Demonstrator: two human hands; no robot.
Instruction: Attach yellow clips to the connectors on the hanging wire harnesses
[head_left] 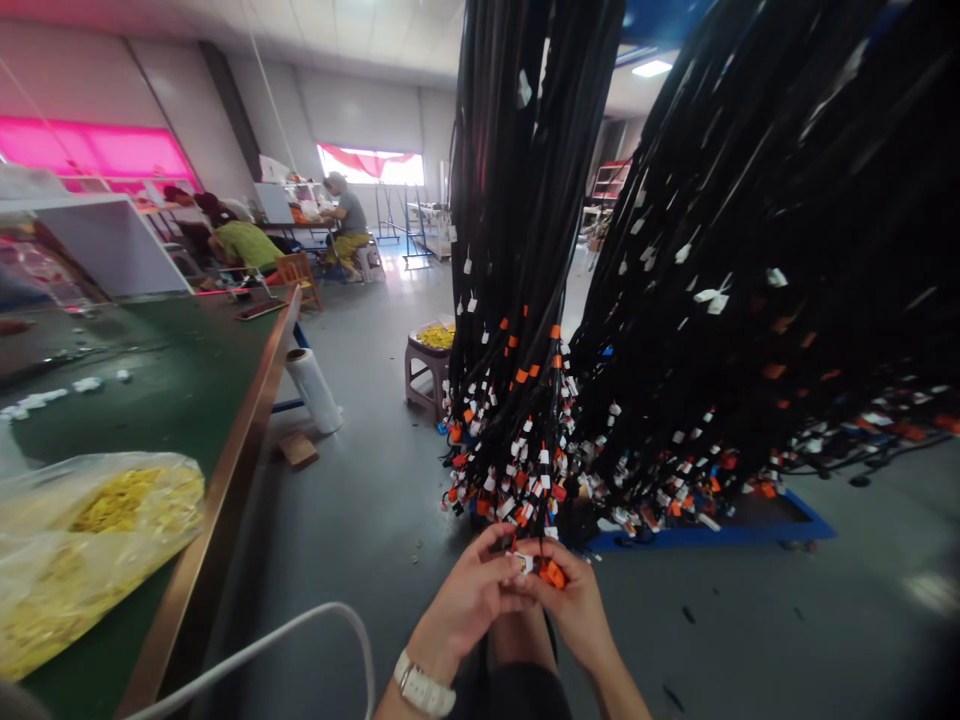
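Right at the centre, both hands meet low under the hanging cables! The left hand (472, 600), a white watch (424, 688) strapped at its wrist, has thumb and fingers pinched together on a small white connector (525, 564). The right hand (581, 595) comes in tight beside it, fingers curled in with barely a gap, and an orange connector (553, 573) sits in its grip. Both pieces are just below the bottom of the near cable bundle (517, 230), a thick black curtain dropping from above.

And look at the labelling! White tags (544, 457) crowd the lower ends, orange bands (556, 346) ring cables higher up; any print on them is too small to read from here. Over to the right, a second cable bundle (735, 250) sweeps down over a blue frame (720, 536) near the floor.

On the left, the green-topped bench (172, 360) carries a clear plastic bag (176, 480) of yellow pieces, any lettering on it unreadable. Beyond its edge stands a roll of film (313, 390), and between bench and cables, a stool (427, 375) bears more yellow pieces (436, 336). Farther back, a person in a grey top (349, 212) sits working at another table.
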